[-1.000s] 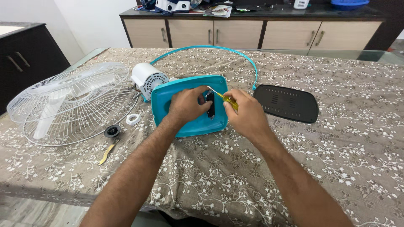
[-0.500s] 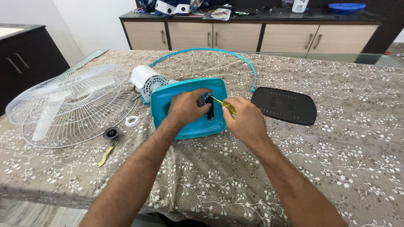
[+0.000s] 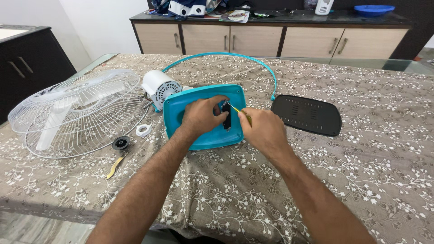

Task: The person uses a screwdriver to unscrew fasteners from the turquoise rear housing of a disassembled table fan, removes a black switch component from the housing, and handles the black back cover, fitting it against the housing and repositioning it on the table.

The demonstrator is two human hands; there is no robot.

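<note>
Your left hand pinches a small black part on the teal base, which lies near the middle of the table. Your right hand is closed around a yellow screwdriver, its tip seemingly at the part's top. A black plate lies toward the right edge, a white grille toward the left.

The right hand hides most of the yellow-handled screwdriver; its tip is too small to make out against the small black rectangular plastic part.
</note>
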